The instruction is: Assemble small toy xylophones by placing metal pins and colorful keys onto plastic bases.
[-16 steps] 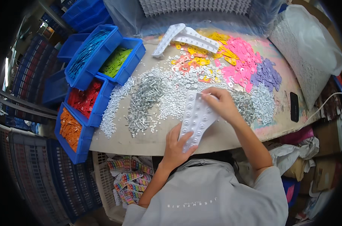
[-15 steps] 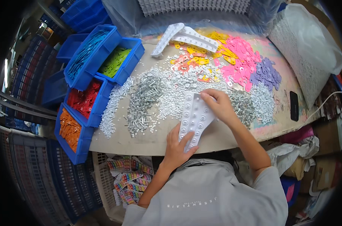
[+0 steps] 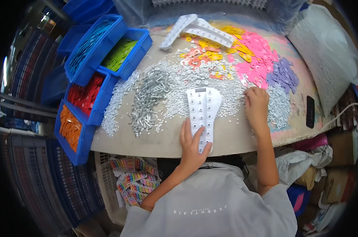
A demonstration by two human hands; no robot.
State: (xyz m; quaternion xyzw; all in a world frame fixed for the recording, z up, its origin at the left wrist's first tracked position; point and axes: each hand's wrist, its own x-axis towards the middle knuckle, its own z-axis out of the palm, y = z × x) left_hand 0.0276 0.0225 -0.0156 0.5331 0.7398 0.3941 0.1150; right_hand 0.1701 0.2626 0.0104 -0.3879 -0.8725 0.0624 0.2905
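A white plastic board (image 3: 203, 111) with rows of small round holes lies flat on the table in front of me. My left hand (image 3: 193, 143) rests on its near end, fingers spread flat. My right hand (image 3: 256, 104) is further right, fingers curled down into the heap of small white round pieces (image 3: 230, 91); I cannot tell if it holds any. A pile of shiny metal pins (image 3: 149, 98) lies left of the board.
Blue bins at the left hold orange (image 3: 70, 127), red (image 3: 85, 96), green (image 3: 119, 53) and blue (image 3: 93, 39) pieces. Yellow, pink (image 3: 256, 61) and purple (image 3: 283, 74) flat pieces lie at the back. More white boards (image 3: 198, 28) lie far back. A black phone (image 3: 310, 111) sits right.
The board was tilted with my right hand on its top; now it lies flat and straight. My right hand has moved off it to the right into the white pieces.
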